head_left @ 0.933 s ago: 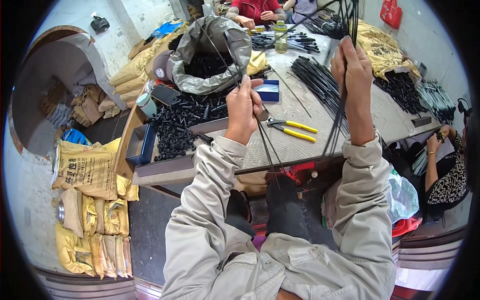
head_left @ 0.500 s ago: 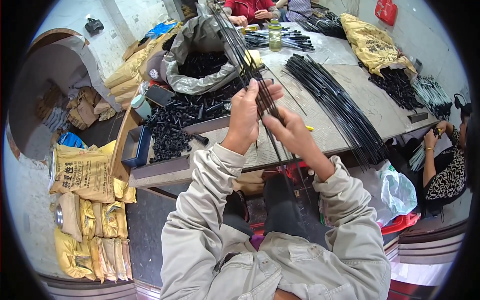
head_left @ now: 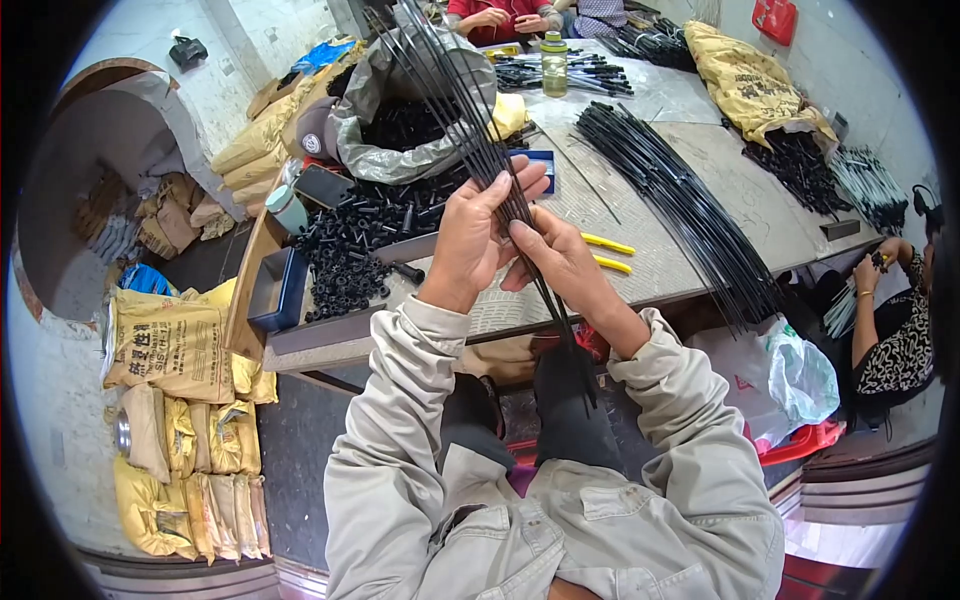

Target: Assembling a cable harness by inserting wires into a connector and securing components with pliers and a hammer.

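A bundle of long thin black rods (head_left: pixel 440 85) slants across my front, its top fanned out over the grey sack and its lower ends close together above my legs. My left hand (head_left: pixel 478 235) supports the middle of the bundle, thumb laid over the rods and fingers behind them. Just below, my right hand (head_left: pixel 568 262) is closed round the rods with the thumb pressed on top. On the table beside the right hand lie the yellow handles (head_left: pixel 612 252) of a hand tool, its head hidden.
Small black parts (head_left: pixel 345 235) are heaped at the left near a blue box (head_left: pixel 278 290). Behind them stands an open grey sack (head_left: pixel 350 135) of black parts. A large pile of black rods (head_left: pixel 680 205) lies to the right. A bottle (head_left: pixel 553 65) and other people's hands are farther back.
The bundle's top has shifted left and its lower ends have drawn closer together. My right hand has moved slightly up and left, and more of the yellow handles shows.
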### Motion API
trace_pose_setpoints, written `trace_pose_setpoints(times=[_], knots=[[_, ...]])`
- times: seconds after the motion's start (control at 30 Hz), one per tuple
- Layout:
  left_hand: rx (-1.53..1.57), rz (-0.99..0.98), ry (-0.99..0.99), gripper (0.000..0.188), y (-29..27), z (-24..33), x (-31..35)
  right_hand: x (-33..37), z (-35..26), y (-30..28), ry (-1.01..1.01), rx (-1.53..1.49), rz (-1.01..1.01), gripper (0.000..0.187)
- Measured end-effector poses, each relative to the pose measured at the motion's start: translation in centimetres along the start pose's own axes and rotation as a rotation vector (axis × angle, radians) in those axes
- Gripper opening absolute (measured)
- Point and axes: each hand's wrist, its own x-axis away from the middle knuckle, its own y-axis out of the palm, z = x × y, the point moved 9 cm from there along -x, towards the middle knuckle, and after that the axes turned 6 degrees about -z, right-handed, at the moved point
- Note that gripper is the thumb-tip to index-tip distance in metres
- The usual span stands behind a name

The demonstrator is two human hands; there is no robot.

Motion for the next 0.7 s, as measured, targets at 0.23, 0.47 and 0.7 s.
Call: trace_pose_setpoints(times=[0.23,0.47,0.7], knots=[[-0.556,-0.061,-0.079,0.034,-1.1,1.4,1.5,0.3,-0.3,1.5,0.047,-0.127,-0.116,0.024],[-1.376,0.081,0.53,0.048,0.1,8.4,3.9,1.2,-3.7,2.8,0.193,-0.036,-0.246,0.024],[-0.669,-0.09,0.322,0.016,0.1,5.6,2.8,2.7,-3.5,4.2,0.276,-0.115,-0.284,0.027]])
